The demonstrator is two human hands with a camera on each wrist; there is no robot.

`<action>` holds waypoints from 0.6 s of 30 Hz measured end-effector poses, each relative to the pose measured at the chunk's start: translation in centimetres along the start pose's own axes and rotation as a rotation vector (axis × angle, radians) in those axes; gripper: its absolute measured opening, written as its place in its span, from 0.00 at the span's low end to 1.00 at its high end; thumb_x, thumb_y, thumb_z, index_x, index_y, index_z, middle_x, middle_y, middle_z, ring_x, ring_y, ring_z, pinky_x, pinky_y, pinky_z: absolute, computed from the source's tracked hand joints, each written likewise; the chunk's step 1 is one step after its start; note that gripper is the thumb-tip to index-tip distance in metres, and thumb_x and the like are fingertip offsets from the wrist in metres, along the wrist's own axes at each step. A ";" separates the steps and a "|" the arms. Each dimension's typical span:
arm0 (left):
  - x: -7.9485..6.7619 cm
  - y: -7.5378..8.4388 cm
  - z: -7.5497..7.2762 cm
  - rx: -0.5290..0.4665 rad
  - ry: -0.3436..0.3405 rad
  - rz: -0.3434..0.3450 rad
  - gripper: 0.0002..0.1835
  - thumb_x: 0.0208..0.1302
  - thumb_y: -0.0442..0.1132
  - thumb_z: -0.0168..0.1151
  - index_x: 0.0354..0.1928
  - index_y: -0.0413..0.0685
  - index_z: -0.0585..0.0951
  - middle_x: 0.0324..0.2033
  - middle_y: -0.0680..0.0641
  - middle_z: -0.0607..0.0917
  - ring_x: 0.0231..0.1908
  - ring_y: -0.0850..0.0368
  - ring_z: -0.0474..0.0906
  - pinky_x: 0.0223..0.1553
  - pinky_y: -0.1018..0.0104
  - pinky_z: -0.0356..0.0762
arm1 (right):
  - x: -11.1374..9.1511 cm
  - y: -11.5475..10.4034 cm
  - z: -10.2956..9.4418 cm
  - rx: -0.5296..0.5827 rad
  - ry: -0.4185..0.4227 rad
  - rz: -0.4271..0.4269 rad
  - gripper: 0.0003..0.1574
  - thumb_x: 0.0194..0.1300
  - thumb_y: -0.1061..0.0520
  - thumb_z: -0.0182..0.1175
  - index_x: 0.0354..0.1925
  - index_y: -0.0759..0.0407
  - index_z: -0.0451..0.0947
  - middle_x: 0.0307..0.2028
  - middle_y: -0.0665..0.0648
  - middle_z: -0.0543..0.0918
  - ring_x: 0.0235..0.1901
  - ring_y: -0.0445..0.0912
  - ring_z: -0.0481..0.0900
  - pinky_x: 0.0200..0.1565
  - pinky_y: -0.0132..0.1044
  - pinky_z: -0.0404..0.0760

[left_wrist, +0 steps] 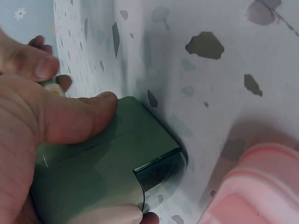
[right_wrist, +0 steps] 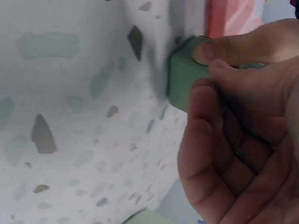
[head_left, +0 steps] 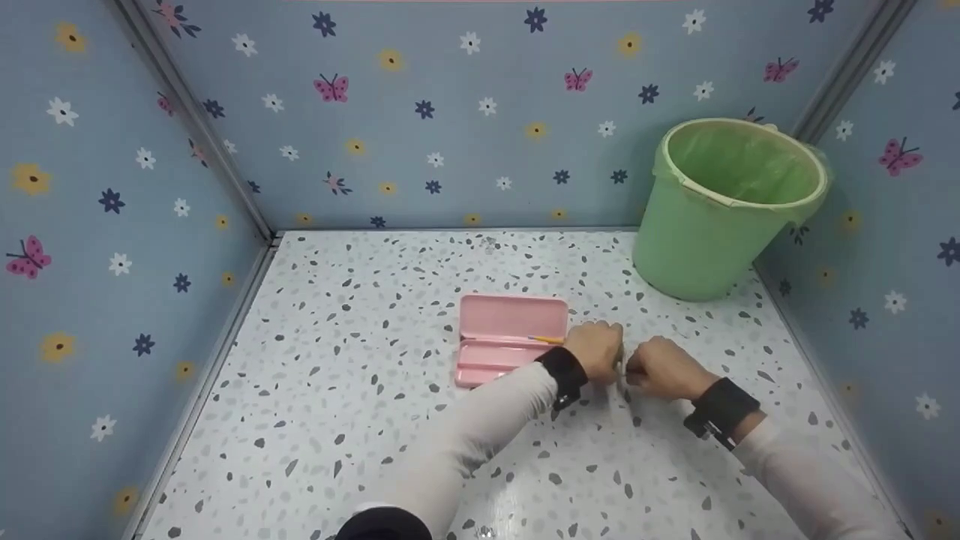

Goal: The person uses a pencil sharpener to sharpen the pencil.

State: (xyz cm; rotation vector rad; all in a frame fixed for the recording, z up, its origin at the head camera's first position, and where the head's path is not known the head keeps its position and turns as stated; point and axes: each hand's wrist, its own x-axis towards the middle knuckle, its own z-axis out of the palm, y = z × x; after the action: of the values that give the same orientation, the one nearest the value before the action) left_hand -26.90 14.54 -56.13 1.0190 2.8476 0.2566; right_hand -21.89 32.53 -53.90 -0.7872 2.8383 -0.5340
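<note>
Two hands meet over a green case on a speckled tabletop, right of centre and well in from the right edge. The left hand grips the case, thumb flat on its side; the right hand pinches at the end facing it, fingers curled in. From the head camera the case all but vanishes between the hands. The left wrist view reveals its broad green side, a dark see-through end and, between the right fingertips, a small piece with a cream patch, mostly hidden. The right wrist view shows a squared green corner close to the tabletop; whether they touch cannot be told.

Just left of the left hand, a pink box lies open, a slim yellow stick with a bluish tip inside it. A green bin with a liner fills the far right corner. Wide open surface stretches from the pink box to the left edge, with a shallower band behind it to the far edge and a narrower strip between the right hand and the right edge.
</note>
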 end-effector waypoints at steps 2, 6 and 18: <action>0.2 -0.1 0.1 0.013 -0.006 0.000 0.20 0.59 0.47 0.79 0.51 0.56 0.83 0.43 0.52 0.90 0.40 0.54 0.87 0.40 0.59 0.88 | 0.0 -0.3 -0.6 0.000 0.005 0.006 0.12 0.56 0.69 0.71 0.21 0.57 0.89 0.15 0.43 0.79 0.15 0.34 0.68 0.21 0.31 0.68; 0.6 -0.3 0.1 0.014 -0.025 -0.008 0.20 0.61 0.46 0.78 0.53 0.56 0.83 0.44 0.51 0.90 0.40 0.53 0.86 0.41 0.58 0.88 | 0.3 -0.9 -1.7 -0.004 0.008 0.036 0.09 0.59 0.68 0.73 0.27 0.56 0.94 0.18 0.46 0.87 0.16 0.36 0.73 0.23 0.33 0.74; 0.0 -0.1 -0.3 0.003 -0.018 0.021 0.18 0.67 0.46 0.77 0.55 0.57 0.83 0.46 0.53 0.91 0.41 0.55 0.87 0.42 0.61 0.87 | 0.3 -1.4 -2.1 -0.107 0.069 0.051 0.13 0.53 0.70 0.71 0.23 0.53 0.92 0.19 0.46 0.86 0.21 0.40 0.74 0.27 0.38 0.76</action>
State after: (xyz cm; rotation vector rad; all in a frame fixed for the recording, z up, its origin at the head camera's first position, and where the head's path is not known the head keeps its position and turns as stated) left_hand -27.04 14.42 -55.89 1.0463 2.8241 0.2438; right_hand -21.98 31.82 -51.44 -0.7240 2.9630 -0.4137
